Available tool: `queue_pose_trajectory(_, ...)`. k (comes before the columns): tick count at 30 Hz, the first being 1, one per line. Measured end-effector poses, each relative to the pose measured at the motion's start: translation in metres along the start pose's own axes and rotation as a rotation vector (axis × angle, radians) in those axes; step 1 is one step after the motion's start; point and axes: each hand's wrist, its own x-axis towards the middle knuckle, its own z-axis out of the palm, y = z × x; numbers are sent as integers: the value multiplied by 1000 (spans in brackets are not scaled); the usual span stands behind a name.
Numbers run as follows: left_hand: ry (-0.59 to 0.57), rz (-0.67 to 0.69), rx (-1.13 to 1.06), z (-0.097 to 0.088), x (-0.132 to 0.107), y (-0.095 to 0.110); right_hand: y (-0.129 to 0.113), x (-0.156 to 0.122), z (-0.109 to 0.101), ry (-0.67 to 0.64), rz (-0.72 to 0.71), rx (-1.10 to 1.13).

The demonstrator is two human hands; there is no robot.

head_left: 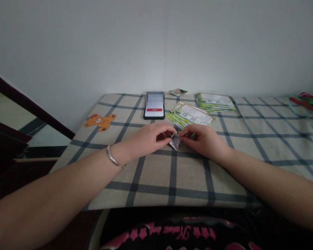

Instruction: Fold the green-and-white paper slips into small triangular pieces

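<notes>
A small piece of folded paper, pointed at its lower end and printed in grey, is held just above the checked tablecloth. My left hand pinches its left side between thumb and fingers. From the other side, my right hand pinches the right edge near the top. Just behind my hands lie printed green-and-white leaflets, fanned out on the cloth. A folded paper shape rests farther back, near the wall.
A phone with a lit screen lies behind my left hand. A second stack of leaflets sits at the back right. A bear-shaped cutout is at the left, and red and green strings lie at the far right.
</notes>
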Motion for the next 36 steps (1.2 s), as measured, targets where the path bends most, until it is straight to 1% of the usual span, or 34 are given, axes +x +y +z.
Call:
queue_pose_trajectory(5,-35,48,46,-4,1,-5,2,1,0,-6,-33,-23)
queue_pose_trajectory(11,-131,79,73,-8,-1,-9,3,0,-2,-24,-53,-85)
queue_pose_trajectory(18,-151,94,106,-8,-1,-8,4,1,-8,-112,-141,-136)
queue_pose_trajectory(23,-141,106,120,-9,0,-4,7,1,-8,-117,-253,-231)
queue_pose_trajectory(32,-177,142,130,-7,-1,-7,3,0,-15,-156,-400,-451)
queue_pose_trajectory(36,-154,159,136,-5,-2,-9,4,0,-16,-176,-455,-513)
